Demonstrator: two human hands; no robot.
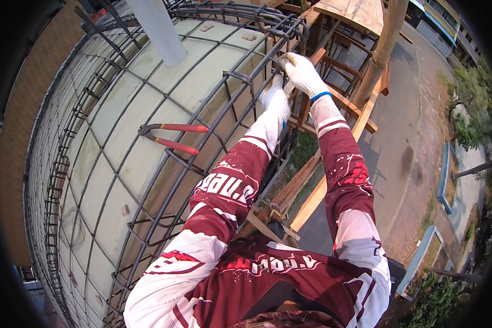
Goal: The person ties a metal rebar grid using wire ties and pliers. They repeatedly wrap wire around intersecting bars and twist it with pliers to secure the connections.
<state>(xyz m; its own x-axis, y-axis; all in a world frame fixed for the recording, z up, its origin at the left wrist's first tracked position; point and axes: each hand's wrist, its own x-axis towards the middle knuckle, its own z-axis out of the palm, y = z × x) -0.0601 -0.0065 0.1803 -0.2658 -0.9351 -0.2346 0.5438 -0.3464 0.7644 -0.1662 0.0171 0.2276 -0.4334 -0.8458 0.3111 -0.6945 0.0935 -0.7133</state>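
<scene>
My left hand [275,100], in a white knit glove, is at the outer side of a steel rebar cage [229,107], thumb upward; its other fingers are largely hidden. Just beyond it, my right hand [302,73], gloved alike with a blue cuff edge, bends its fingers in at the cage's corner. Whether either hand grips a bar or a tie wire cannot be made out. Red-handled nippers [173,135] lie with jaws pointing left on the rebar mesh [141,84], to the left of my forearms.
Pale formwork panels [119,119] lie under the mesh, with small spacer blocks [249,37] on them. A grey pipe [164,35] rises through it. Timber scaffolding [344,110] and a thick bamboo pole [379,57] stand right of my hands. A road [397,135] lies far below.
</scene>
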